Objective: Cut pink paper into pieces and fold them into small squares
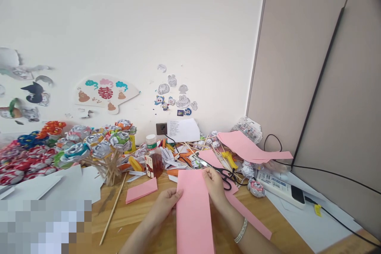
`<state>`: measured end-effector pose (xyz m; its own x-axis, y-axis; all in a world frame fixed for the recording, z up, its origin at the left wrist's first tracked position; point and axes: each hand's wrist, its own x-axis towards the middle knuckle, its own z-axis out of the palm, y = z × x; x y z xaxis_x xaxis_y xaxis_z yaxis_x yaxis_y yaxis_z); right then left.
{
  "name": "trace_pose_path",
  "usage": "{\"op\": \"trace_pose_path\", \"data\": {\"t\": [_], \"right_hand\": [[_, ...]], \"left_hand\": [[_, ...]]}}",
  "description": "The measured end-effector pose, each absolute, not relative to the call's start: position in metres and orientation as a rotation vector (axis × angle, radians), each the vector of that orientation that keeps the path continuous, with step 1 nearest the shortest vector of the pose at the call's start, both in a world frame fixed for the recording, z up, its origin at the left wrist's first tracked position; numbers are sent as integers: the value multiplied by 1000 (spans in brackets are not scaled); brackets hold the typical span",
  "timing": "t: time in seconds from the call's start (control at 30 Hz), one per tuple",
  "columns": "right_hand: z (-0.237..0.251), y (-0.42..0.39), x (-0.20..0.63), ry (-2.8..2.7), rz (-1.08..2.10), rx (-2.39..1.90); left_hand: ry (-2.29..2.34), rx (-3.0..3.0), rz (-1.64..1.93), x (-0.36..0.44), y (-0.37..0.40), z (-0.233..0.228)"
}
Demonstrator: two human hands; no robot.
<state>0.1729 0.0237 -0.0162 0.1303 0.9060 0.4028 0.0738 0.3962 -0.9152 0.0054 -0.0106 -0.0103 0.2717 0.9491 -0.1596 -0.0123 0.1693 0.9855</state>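
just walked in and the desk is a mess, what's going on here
A person at a wooden desk holds a long pink paper sheet with both bare hands: the left hand grips its left edge, and the right hand pinches its upper right edge. Black-handled scissors lie just beyond the right hand. A smaller pink sheet, a glue bottle and a bunch of paper flowers on sticks sit to the left, with more pink paper at the back right.
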Motion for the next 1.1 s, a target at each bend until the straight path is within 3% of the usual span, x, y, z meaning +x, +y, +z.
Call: {"op": "trace_pose_path", "data": {"t": [0.57, 1.1], "right_hand": [[-14, 33, 187, -1187, 689, -1040], [4, 25, 196, -1091, 557, -1077]], "left_hand": [[1044, 1170, 937, 13, -17, -15], [1018, 1337, 759, 14, -27, -2]]}}
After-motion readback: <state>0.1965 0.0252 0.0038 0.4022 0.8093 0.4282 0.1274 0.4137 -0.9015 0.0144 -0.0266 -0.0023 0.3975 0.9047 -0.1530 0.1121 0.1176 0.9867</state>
